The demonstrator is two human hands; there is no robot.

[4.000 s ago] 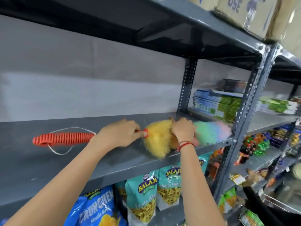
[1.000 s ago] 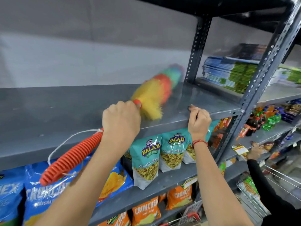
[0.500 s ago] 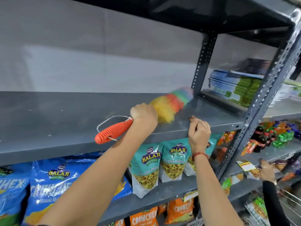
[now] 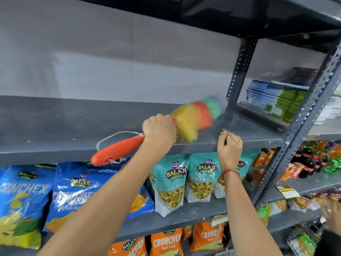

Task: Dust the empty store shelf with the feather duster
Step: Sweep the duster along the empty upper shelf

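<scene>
The empty grey metal shelf (image 4: 64, 126) runs across the middle of the view. My left hand (image 4: 159, 129) is closed around the feather duster (image 4: 198, 117) near the top of its ribbed orange handle (image 4: 118, 149), which sticks out toward me past the shelf's front edge with a white loop cord. The fluffy yellow, orange, green and blue head lies on the shelf's right part, its tip blurred near the rear upright. My right hand (image 4: 229, 145) grips the shelf's front edge, fingers curled over the lip.
A perforated grey upright (image 4: 239, 71) stands behind the duster tip, another one (image 4: 313, 100) at the front right. Stacked books (image 4: 276, 98) fill the neighbouring shelf. Snack bags (image 4: 171, 182) sit below, bottles (image 4: 313, 157) to the right. Another person's hand (image 4: 332, 209) shows at lower right.
The duster head has swept along the right part of the shelf toward the rear upright, and the handle now points lower left. My right hand stays on the shelf edge.
</scene>
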